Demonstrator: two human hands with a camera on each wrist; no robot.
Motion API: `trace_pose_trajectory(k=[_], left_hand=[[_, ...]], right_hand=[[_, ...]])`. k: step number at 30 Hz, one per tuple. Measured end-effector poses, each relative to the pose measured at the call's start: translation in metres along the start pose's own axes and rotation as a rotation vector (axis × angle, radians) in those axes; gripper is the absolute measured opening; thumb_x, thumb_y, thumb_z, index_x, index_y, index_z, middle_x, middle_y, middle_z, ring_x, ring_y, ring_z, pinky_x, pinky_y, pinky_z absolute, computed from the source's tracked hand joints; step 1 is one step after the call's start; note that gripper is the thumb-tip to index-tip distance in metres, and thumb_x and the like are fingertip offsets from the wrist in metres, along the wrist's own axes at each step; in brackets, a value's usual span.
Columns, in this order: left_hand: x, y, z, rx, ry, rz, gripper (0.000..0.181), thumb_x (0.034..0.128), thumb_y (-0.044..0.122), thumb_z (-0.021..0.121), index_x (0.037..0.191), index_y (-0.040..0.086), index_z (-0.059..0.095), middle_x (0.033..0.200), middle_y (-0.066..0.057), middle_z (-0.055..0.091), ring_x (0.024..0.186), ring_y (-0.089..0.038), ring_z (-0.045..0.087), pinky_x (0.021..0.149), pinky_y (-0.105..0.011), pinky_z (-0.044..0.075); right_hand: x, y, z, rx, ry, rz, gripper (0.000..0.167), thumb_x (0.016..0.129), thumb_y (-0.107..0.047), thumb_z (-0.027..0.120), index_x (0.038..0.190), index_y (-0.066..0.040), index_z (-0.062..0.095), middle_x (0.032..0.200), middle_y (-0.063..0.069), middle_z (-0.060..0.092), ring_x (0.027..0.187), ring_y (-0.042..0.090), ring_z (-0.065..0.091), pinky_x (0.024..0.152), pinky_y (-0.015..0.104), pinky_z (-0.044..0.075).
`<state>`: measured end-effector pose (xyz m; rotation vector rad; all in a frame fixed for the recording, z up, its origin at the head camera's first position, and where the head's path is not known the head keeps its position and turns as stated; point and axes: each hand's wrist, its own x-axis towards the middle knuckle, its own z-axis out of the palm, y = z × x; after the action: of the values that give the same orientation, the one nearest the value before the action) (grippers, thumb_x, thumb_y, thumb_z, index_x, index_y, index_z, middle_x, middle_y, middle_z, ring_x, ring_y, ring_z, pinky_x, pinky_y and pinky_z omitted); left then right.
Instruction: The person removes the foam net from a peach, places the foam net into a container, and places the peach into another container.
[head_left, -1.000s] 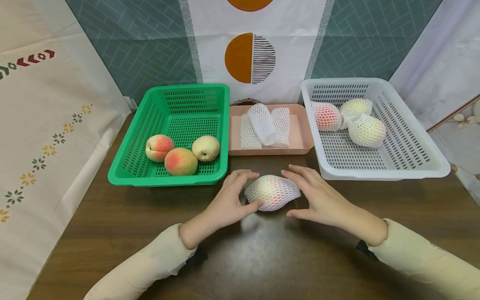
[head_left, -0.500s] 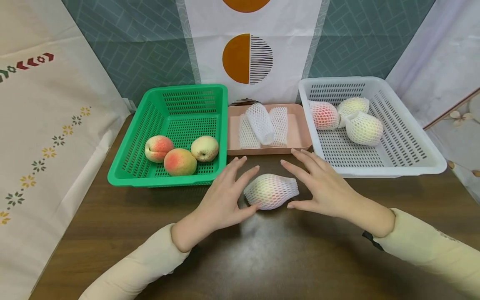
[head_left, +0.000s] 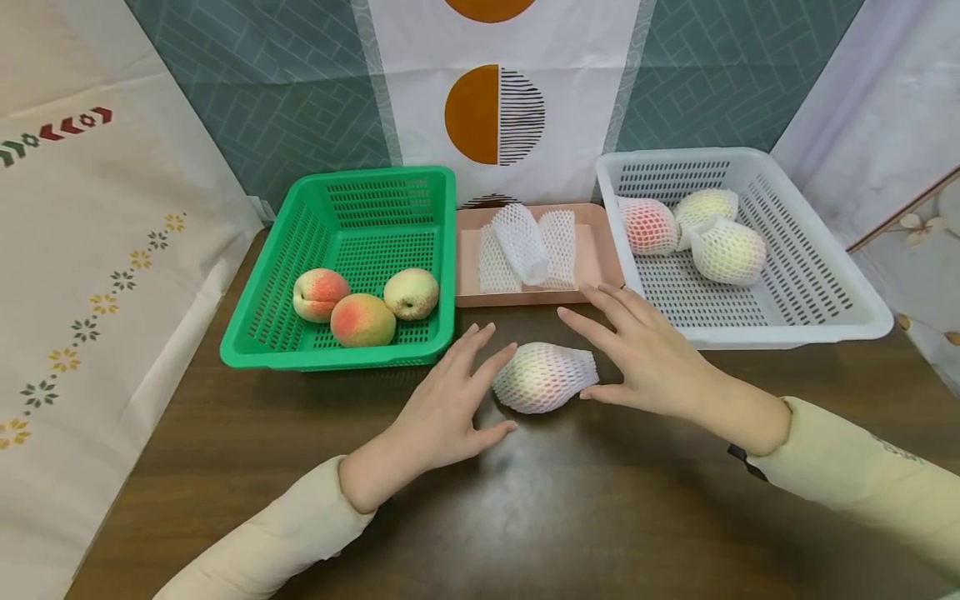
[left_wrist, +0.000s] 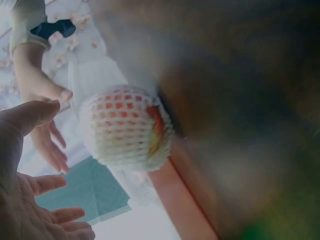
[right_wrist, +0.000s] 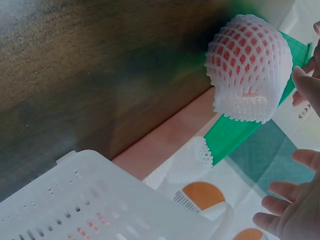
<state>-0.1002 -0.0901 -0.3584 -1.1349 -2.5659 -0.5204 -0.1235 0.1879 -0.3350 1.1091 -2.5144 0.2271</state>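
Observation:
On the dark wooden table lies a peach in a white foam net sleeve [head_left: 542,379], the sleeve's loose end pointing right. My left hand [head_left: 450,404] is spread just left of it, and my right hand [head_left: 648,358] is spread on its right. Neither hand grips it; whether a fingertip touches the net is hard to tell. In the left wrist view, red and yellow skin shows through an opening in the netted peach [left_wrist: 125,130]. The right wrist view shows the sleeve's gathered end on the netted peach [right_wrist: 250,65], apart from the fingers.
At the left, a green basket [head_left: 258,361] holds 3 bare peaches [head_left: 363,321]. Behind the hands, a pink tray [head_left: 600,258] holds several flat foam net sleeves [head_left: 521,243]. At the right stands a white basket [head_left: 787,337] with 3 netted peaches [head_left: 727,250].
Both hands have spread and drawn back from the netted peach, their fingers straighter than before. The peach stays on the table in nearly the same spot.

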Motion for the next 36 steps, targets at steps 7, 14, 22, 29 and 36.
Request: trace_pose_trajectory(k=[7,14,22,29,36], left_hand=[[-0.009,0.004,0.008,-0.062,-0.082,-0.039,0.077,0.0762,0.037,0.078,0.137,0.005,0.044,0.144,-0.021,0.037,0.131,-0.038,0.041,0.096,-0.045,0.049],[-0.013,0.007,0.015,-0.184,-0.237,-0.157,0.080,0.0802,0.040,0.074,0.142,0.004,0.036,0.146,-0.023,0.034,0.131,-0.038,0.040,0.096,-0.046,0.048],[-0.013,0.011,0.017,-0.367,-0.316,-0.249,0.085,0.0824,0.039,0.072,0.146,0.004,0.028,0.147,-0.018,0.033,0.134,-0.030,0.038,0.107,-0.045,0.038],[-0.015,0.015,0.016,-0.453,-0.334,-0.274,0.083,0.0839,0.036,0.071,0.147,0.004,0.027,0.144,-0.018,0.036,0.132,-0.027,0.040,0.107,-0.043,0.038],[-0.012,0.015,0.019,-0.587,-0.285,-0.326,0.073,0.0862,0.025,0.069,0.142,-0.001,0.030,0.140,-0.020,0.040,0.129,-0.028,0.042,0.105,-0.044,0.040]], right_hand=[[0.004,0.000,0.003,0.024,-0.031,-0.001,0.093,0.060,-0.039,0.088,0.138,-0.009,0.046,0.140,0.025,0.042,0.127,0.044,0.040,0.101,0.058,0.039],[0.007,0.002,0.010,0.072,-0.054,-0.018,0.086,0.061,-0.026,0.090,0.135,-0.006,0.049,0.144,0.022,0.040,0.127,0.039,0.042,0.098,0.053,0.044],[0.011,0.003,0.016,0.106,-0.107,-0.013,0.071,0.065,-0.009,0.087,0.129,-0.004,0.056,0.138,0.022,0.048,0.128,0.038,0.044,0.097,0.051,0.045],[0.012,0.002,0.020,0.130,-0.125,-0.012,0.063,0.068,0.001,0.082,0.126,-0.006,0.058,0.135,0.019,0.052,0.125,0.035,0.048,0.095,0.048,0.048],[0.013,0.002,0.025,0.154,-0.145,-0.031,0.051,0.074,0.010,0.070,0.122,-0.005,0.061,0.123,0.014,0.061,0.114,0.031,0.057,0.091,0.045,0.050]])
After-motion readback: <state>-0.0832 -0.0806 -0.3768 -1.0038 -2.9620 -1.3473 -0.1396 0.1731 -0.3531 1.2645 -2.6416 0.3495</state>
